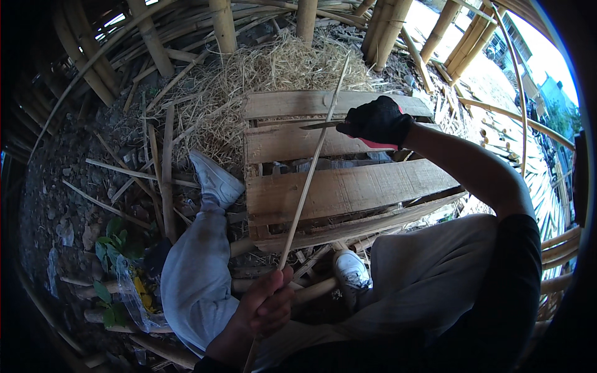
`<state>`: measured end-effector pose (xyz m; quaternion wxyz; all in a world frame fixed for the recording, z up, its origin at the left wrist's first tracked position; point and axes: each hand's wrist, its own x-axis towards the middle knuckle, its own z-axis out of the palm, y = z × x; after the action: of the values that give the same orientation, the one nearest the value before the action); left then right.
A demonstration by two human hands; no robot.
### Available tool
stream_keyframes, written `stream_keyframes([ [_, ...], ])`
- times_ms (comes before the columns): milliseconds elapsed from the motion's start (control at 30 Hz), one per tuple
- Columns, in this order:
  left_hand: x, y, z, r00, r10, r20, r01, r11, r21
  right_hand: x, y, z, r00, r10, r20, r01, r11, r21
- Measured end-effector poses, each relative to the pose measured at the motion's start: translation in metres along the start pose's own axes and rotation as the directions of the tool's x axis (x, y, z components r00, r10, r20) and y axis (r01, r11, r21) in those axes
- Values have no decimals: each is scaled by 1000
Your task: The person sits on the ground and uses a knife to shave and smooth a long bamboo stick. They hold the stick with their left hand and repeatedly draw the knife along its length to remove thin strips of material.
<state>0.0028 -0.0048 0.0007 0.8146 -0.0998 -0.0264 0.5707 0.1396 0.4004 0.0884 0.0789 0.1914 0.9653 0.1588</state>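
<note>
My bare left hand [271,304] grips a long, thin bamboo strip [305,189] near its lower end. The strip slants up and away over a wooden slatted bench [348,186], its tip reaching the straw beyond. In a black and red glove, my right hand [378,122] is closed round the handle of a knife [319,125]. The blade points left and lies across the upper part of the strip; whether it cuts into it I cannot tell. Most of the knife's handle is hidden in the glove.
Straw and shavings [283,68] are heaped behind the bench. Bamboo posts [222,26] stand along the back. Loose sticks [166,174] litter the stony ground at left, near a clear plastic bag [132,298]. My shoes [214,177] rest beside and below the bench.
</note>
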Motion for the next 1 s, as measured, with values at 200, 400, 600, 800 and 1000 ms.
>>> stream_keyframes([
  [200,3,-1,0,993,-48,-104,59,993,101,5,85,11,975,218,39,-201,947,-249],
  [400,3,3,3,998,41,-51,-38,998,54,-7,-22,7,996,-23,91,10,991,132],
  [600,3,5,13,992,93,-83,-85,993,87,8,42,-7,925,354,142,-379,894,240],
  [800,-9,23,15,972,234,23,-234,972,29,-15,-1,13,935,-66,-349,75,997,13],
  [1000,-13,31,21,960,278,36,-280,958,63,-19,18,31,938,-229,-262,161,953,-258],
])
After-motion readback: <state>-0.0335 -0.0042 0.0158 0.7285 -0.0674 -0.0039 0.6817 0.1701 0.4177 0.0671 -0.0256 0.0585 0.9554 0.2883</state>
